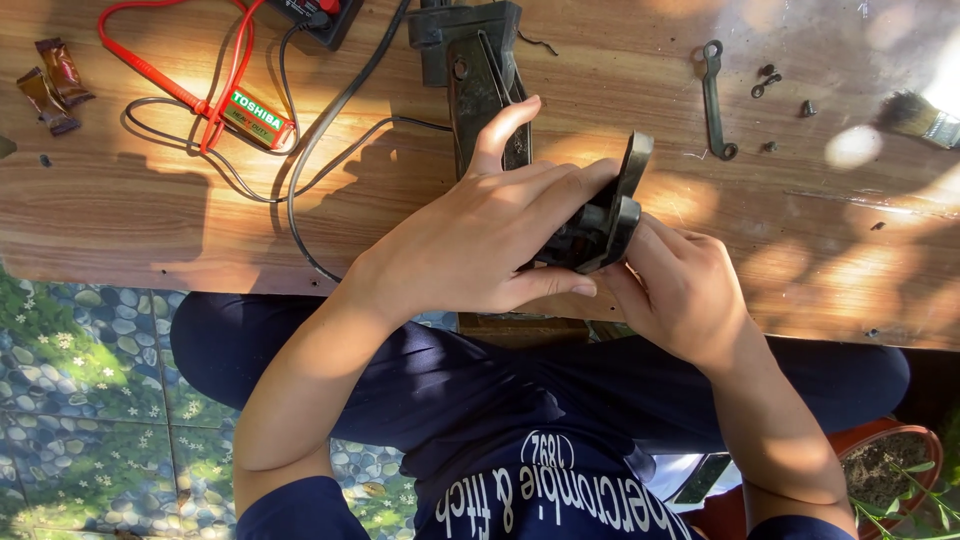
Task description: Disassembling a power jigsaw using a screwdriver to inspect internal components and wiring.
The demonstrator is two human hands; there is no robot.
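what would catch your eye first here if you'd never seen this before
First, the two hands meeting at the near edge of the wooden table: the left hand and right hand clasp a dark, worn metal part between them. Then the red test leads and black cables looping at the far left by a green battery. A small wrench and paintbrush lie far right.

Black part point(600, 215) between both hands. Wood-grain brown table point(150, 220), sun-dappled. Red probe leads point(170, 85), black cables point(300, 130), green battery point(250, 115) (white lettering). Navy clothing point(500, 420). Floor point(70, 380): blue-grey pebble pattern with small white flowers.
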